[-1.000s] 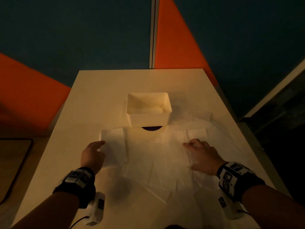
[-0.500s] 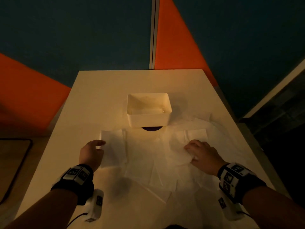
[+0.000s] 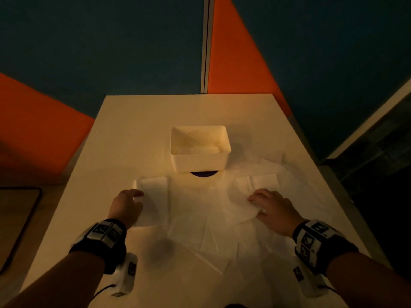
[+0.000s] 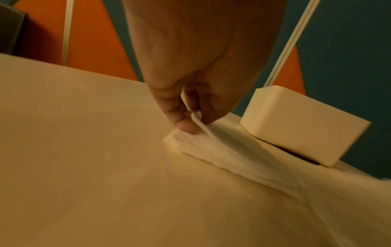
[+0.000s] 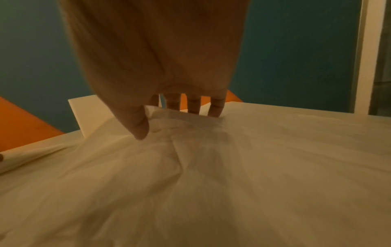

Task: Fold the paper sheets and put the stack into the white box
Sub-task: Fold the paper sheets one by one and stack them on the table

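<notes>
Head view: paper sheets (image 3: 195, 216) spread on tabletop (image 3: 138, 121) btwn both hands; white box (image 3: 200, 150) stands beyond them, a folded piece inside. Left hand (image 3: 126, 207) sits on folded stack (image 3: 153, 196), right hand (image 3: 271, 210) on a crumpled sheet (image 3: 242, 201).

Left wrist view: thumb and fingers (image 4: 184, 123) pinch a sheet edge at the stack (image 4: 190, 142) corner; box (image 4: 300, 125) just past it, to the right.

Right wrist view: thumb (image 5: 137, 123) and curled fingers gather a raised fold of sheet (image 5: 182, 120); box (image 5: 91, 115) corner left of hand.
</notes>
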